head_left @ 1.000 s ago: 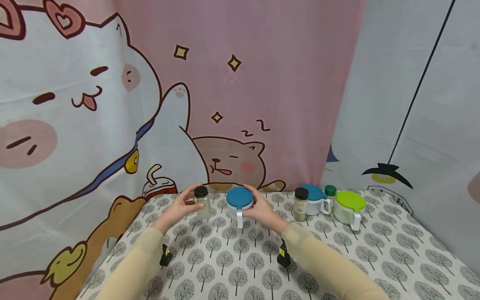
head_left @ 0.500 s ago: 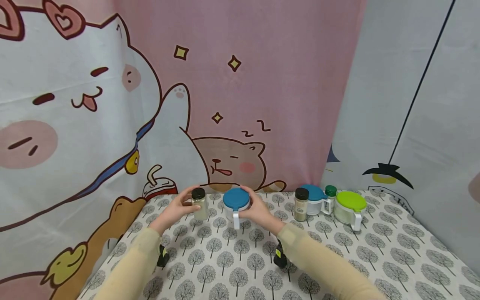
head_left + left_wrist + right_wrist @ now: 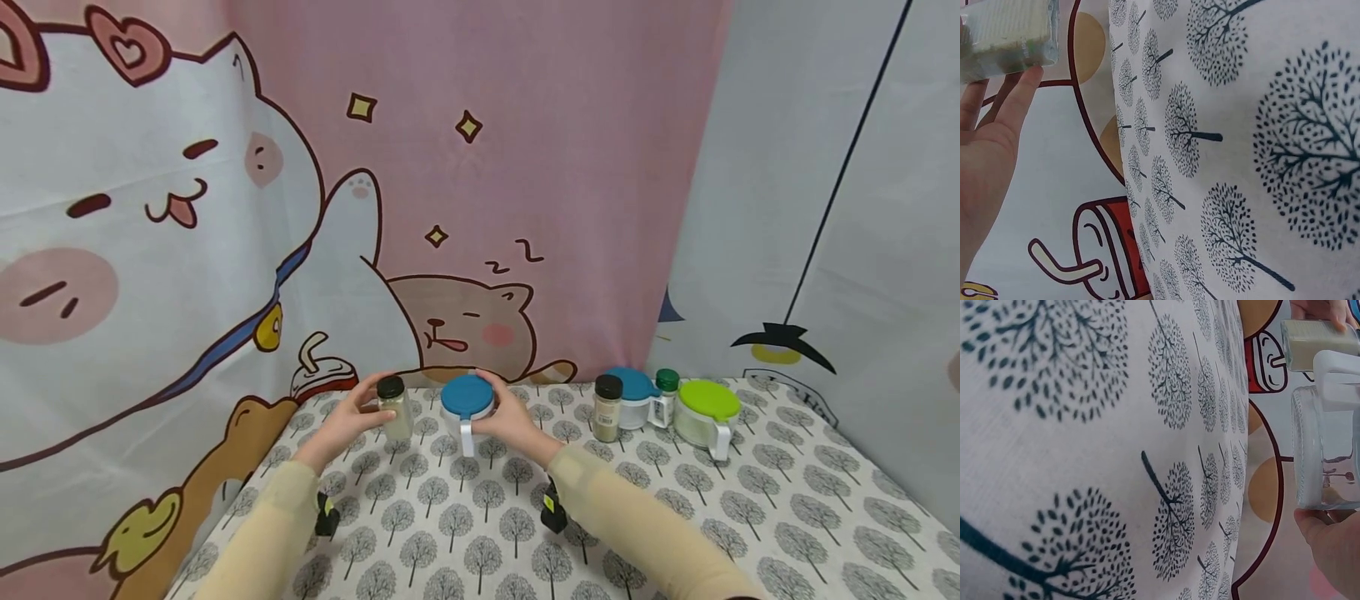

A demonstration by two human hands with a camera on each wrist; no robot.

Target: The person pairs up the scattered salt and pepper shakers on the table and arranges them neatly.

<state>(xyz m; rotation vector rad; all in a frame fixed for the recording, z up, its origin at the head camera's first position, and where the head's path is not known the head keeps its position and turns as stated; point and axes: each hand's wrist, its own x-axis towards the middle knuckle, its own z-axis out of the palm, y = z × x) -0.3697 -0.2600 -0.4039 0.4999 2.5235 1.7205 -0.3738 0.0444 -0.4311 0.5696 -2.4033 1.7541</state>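
My left hand grips a clear spice jar with a black lid and pale contents. In the left wrist view the lower part of this jar shows, with fingers along its side. My right hand holds a clear glass seasoning pot with a blue lid and a white handle, thumb near the handle. The pot looks see-through in the right wrist view, with nothing visible inside. Both containers are upright, side by side with a gap between, held off the tablecloth.
On the right of the patterned tablecloth stand a black-lidded shaker, a blue-lidded pot, a green-capped bottle and a lime-lidded pot. A cartoon curtain hangs behind the table.
Both hands have shifted slightly left, carrying the spice jar and the blue-lidded pot with them. The grips look the same. The containers on the right stay standing; the head view has shifted a little.
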